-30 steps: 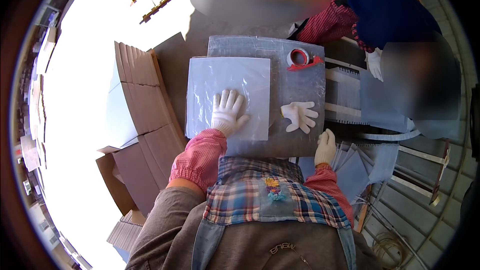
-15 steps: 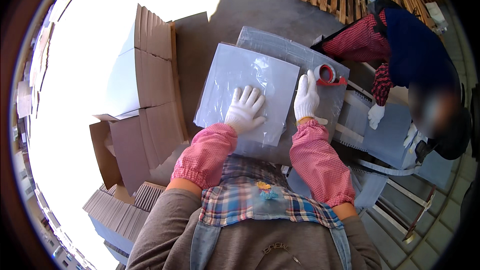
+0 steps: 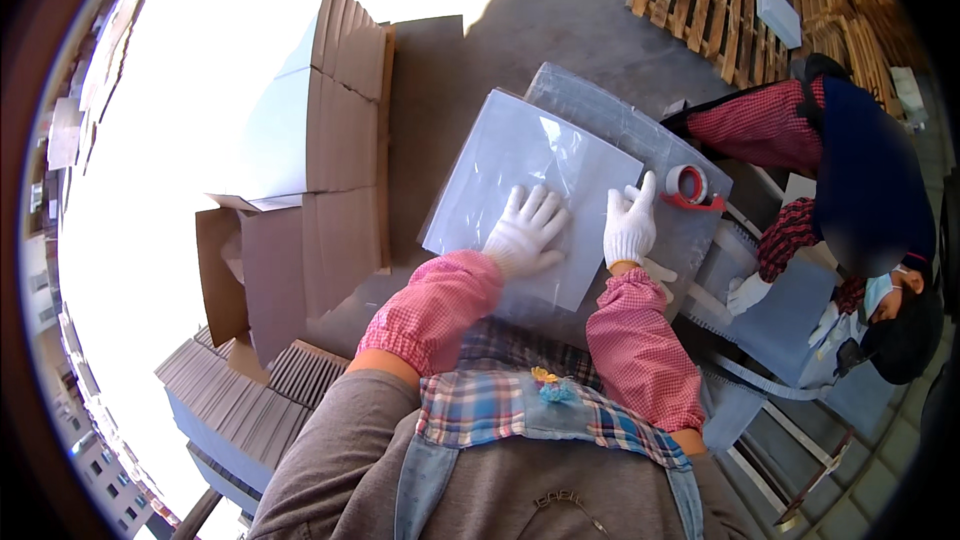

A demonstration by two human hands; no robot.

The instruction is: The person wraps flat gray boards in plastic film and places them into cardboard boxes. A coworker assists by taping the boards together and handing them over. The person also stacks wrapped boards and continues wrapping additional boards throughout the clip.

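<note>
Both of my hands wear white knitted gloves, with pink checked sleeves above them. My left hand lies flat, fingers spread, on a stack of pale sheets under shiny see-through plastic. At the stack's right edge, my right hand is stretched out with its fingers extended and nothing in it. Beneath the stack is a larger surface wrapped in plastic. On that surface, right of my right hand, stands a red tape dispenser with a roll in it. A pale glove-like shape by my right wrist is partly hidden.
Stacked brown cardboard stands left, with an open carton and ridged grey stacks nearer me. At right, a co-worker bends over grey panels. Wooden pallets lie at the far right.
The view has shifted, so the scene sits farther right. My right hand has come left onto the stack's edge; my left hand stays flat on the sheets. The co-worker's gloved hand has moved slightly.
</note>
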